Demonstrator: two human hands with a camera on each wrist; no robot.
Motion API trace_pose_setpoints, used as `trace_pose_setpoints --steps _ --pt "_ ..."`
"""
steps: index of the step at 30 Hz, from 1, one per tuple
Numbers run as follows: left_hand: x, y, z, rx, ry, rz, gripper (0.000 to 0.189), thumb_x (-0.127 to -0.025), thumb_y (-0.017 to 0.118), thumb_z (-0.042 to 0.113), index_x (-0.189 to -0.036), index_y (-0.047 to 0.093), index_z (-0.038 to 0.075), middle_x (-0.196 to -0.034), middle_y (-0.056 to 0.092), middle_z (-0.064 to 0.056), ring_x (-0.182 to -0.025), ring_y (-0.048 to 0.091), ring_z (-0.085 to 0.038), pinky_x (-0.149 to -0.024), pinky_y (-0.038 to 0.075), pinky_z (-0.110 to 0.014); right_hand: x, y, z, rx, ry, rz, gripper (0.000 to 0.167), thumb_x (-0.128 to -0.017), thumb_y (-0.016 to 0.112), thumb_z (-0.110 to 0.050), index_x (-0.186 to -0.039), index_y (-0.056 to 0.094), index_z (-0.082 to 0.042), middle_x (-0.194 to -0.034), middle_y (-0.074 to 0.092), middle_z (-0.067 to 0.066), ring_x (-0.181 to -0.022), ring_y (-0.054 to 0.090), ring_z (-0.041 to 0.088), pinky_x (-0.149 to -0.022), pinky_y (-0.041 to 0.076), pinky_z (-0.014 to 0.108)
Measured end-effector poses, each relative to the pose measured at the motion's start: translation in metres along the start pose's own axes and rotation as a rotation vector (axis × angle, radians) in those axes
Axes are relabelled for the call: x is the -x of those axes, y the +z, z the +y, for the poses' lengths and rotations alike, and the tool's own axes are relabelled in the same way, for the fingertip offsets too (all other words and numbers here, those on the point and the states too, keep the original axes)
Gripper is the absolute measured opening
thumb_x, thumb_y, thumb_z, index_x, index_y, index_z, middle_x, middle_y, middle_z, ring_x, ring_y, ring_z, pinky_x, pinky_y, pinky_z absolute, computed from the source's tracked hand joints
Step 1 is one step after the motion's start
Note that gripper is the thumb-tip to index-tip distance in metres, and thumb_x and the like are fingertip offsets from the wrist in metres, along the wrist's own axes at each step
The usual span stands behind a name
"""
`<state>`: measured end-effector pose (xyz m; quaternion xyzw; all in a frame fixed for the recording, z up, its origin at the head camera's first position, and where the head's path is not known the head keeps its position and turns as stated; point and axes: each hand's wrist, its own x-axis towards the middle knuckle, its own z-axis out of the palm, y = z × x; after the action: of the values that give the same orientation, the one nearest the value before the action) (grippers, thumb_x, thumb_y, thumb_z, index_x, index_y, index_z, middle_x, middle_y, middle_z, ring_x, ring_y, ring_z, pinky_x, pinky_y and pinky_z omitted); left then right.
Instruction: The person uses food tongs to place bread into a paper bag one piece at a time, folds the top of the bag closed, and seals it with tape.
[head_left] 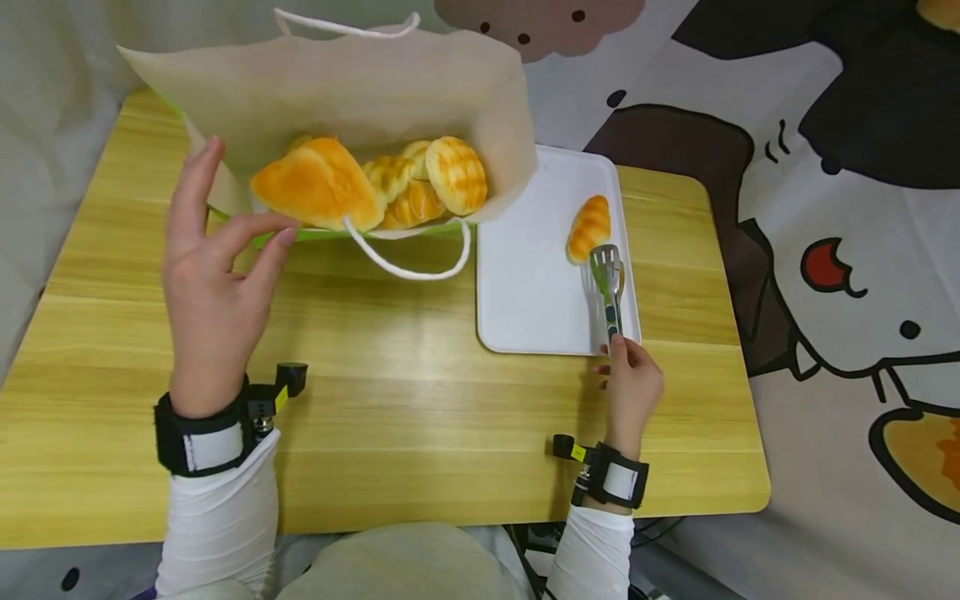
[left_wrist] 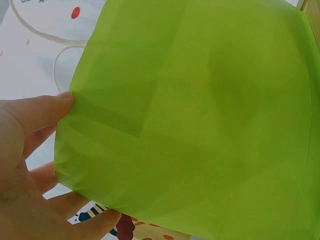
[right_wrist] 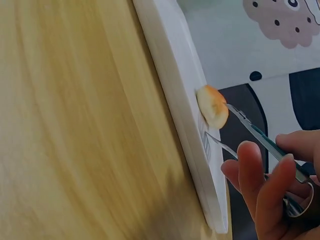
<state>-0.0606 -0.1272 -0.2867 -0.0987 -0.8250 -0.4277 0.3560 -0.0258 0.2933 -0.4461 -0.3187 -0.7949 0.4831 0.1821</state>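
Observation:
My left hand [head_left: 213,287] pinches the front rim of a paper bag [head_left: 390,92] between thumb and index finger. The bag is pale inside, has white rope handles, and its bright green outer side [left_wrist: 190,120] fills the left wrist view. Inside it lie a large golden bun [head_left: 322,187], a round scored bun [head_left: 457,177] and other breads, partly hidden. My right hand [head_left: 633,383] grips metal food tongs [head_left: 606,287] with a fork-shaped end. Their two arms stand apart in the right wrist view, tips right beside a small ridged bread roll [right_wrist: 213,106] on the white tray [head_left: 525,292].
The wooden table [head_left: 420,400] carries the bag at its back left and the tray at the right, against the bag's right side. A printed cloth [head_left: 840,333] with cartoon figures lies beyond the table's right edge.

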Motion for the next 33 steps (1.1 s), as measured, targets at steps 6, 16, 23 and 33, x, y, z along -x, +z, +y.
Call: trace_pose_setpoints --steps 6,16,23,33 --pt "0.001 0.000 -0.003 -0.007 -0.001 0.001 0.009 -0.075 0.067 -0.002 -0.078 0.065 -0.011 -0.137 0.039 -0.003 -0.128 0.028 -0.017 -0.105 0.018 -0.033 -0.020 0.018 0.041 0.093 -0.146 0.035 0.043 -0.078 0.054 -0.057 -0.097 0.069 -0.021 -0.079 0.067 -0.001 -0.047 0.060 0.017 -0.029 0.038 0.028" --pt "0.006 0.000 -0.010 0.006 -0.010 -0.001 0.008 -0.074 0.069 -0.003 -0.078 0.066 -0.009 -0.137 0.039 0.000 -0.130 0.026 -0.018 -0.106 0.017 -0.033 0.026 0.032 -0.039 0.389 -0.220 0.015 0.039 -0.089 0.049 -0.040 -0.108 0.063 -0.008 -0.072 0.066 0.004 -0.041 0.055 0.011 -0.038 0.038 0.026" --pt "0.006 0.000 -0.012 0.014 0.001 0.009 0.009 -0.074 0.068 -0.001 -0.077 0.066 -0.009 -0.136 0.040 -0.003 -0.130 0.026 -0.018 -0.106 0.017 -0.034 0.032 0.045 -0.045 0.483 -0.249 -0.054 0.046 -0.090 0.047 -0.040 -0.117 0.056 -0.004 -0.074 0.065 0.010 -0.052 0.060 0.021 -0.050 0.045 0.037" --pt "0.006 -0.002 -0.011 0.017 0.018 0.003 0.009 -0.074 0.069 -0.001 -0.078 0.066 -0.008 -0.136 0.041 -0.005 -0.130 0.025 -0.018 -0.106 0.017 -0.034 0.034 0.054 -0.051 0.497 -0.189 -0.165 0.058 -0.090 0.048 -0.039 -0.130 0.038 0.001 -0.096 0.061 0.022 -0.068 0.060 0.032 -0.064 0.047 0.044"
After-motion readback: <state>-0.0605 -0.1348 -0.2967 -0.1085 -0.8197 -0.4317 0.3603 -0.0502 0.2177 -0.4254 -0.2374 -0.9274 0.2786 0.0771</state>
